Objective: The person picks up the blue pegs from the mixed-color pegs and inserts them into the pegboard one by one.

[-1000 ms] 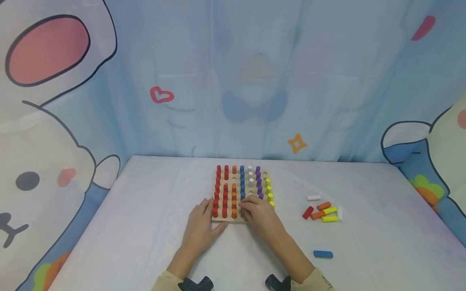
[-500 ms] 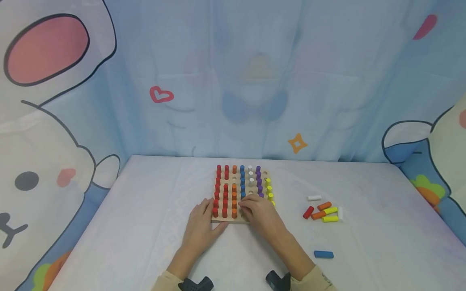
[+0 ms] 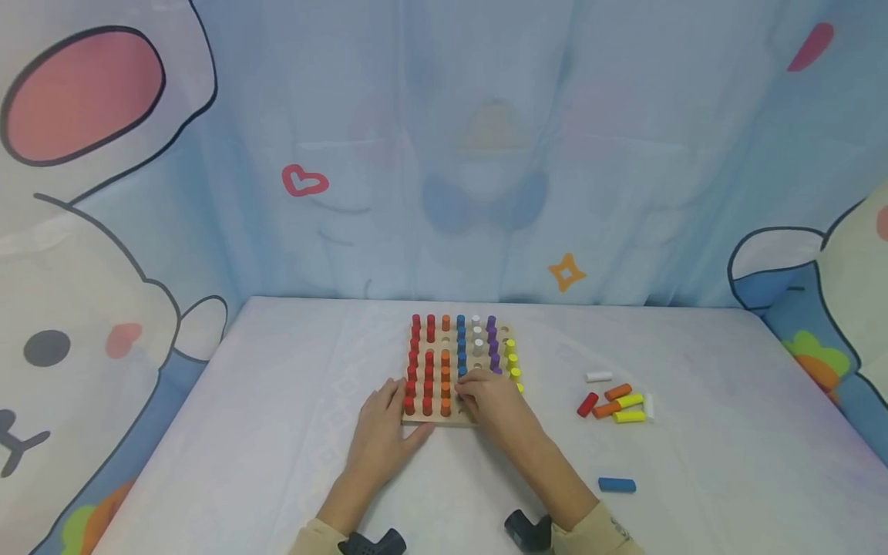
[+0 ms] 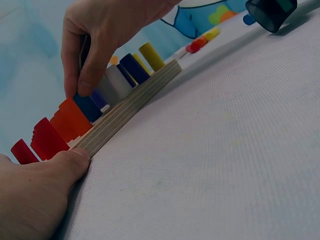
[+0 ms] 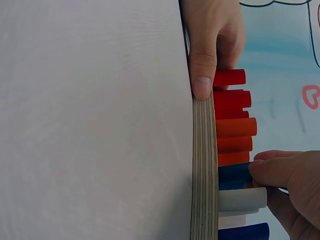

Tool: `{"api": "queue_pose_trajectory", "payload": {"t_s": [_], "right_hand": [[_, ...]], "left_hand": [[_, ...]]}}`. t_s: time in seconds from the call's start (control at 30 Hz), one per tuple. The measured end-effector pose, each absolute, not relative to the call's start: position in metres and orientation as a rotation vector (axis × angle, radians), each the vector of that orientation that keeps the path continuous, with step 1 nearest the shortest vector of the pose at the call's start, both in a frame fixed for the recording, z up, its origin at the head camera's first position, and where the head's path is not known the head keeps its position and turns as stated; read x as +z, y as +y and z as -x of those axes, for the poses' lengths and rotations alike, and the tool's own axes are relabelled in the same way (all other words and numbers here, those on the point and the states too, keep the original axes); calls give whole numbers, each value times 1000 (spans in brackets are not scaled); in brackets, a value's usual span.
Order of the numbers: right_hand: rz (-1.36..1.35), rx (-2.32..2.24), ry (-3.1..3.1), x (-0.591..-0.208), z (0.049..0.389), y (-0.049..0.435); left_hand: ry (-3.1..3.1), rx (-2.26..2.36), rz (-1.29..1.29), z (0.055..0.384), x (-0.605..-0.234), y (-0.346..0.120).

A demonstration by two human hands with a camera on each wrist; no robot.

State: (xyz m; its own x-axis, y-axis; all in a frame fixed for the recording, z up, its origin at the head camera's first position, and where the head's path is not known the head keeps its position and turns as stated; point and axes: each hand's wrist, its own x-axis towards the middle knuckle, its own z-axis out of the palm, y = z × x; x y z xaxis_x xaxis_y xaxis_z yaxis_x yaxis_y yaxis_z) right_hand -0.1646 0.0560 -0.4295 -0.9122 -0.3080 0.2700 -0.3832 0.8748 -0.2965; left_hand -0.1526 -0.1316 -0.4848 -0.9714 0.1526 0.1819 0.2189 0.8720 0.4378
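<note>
A wooden pegboard (image 3: 454, 420) holds rows of upright colored pegs: red, orange, blue, white, purple and yellow. My left hand (image 3: 378, 424) holds its front left corner, the thumb (image 5: 202, 85) along the front edge and the other fingers at the left side. With thumb and fingertips my right hand (image 3: 501, 405) pinches the top of a blue peg (image 5: 234, 173), which stands in the front row beside an orange peg (image 4: 76, 116). In the head view this hand covers the board's front right part and hides the blue peg.
To the right of the board lie loose pegs: a red peg (image 3: 586, 405), orange pegs (image 3: 617, 392), yellow pegs (image 3: 628, 418) and white pegs (image 3: 598, 378). A blue peg (image 3: 617, 485) lies apart, nearer the front. Behind the white-covered table (image 3: 312, 331) hangs a printed curtain (image 3: 388, 231).
</note>
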Motion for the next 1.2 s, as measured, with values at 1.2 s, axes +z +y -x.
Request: {"api": "queue_pose_trajectory", "payload": {"t_s": [1.2], "right_hand": [[-243,693,-2761,-400,140,83]], "left_hand": [[-2890,-715,290,152,-485,-131]]}}
